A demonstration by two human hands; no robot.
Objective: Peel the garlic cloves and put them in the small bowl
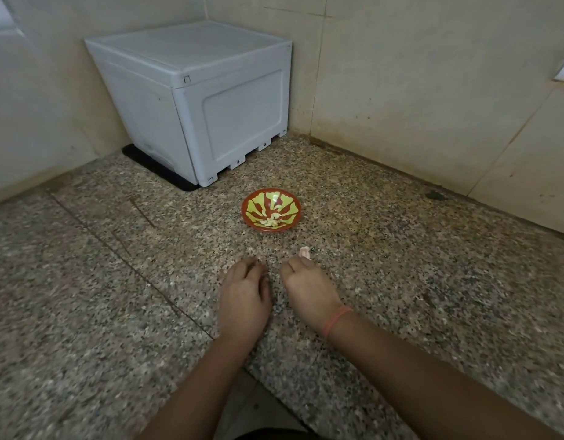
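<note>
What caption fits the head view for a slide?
Left hand and right hand curled over a speckled counter, near a small bowl holding peeled garlic cloves.

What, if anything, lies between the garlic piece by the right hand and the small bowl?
Nothing visible: only bare counter separates the garlic piece, just beyond the right hand, from the small bowl.

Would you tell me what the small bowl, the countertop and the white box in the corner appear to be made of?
Small bowl: probably glazed ceramic or melamine; glossy red-and-yellow pattern with a highlight. Countertop: likely polished granite, with a speckled grain. White box: moulded plastic, matte, with rounded edges and moulded feet.
</note>
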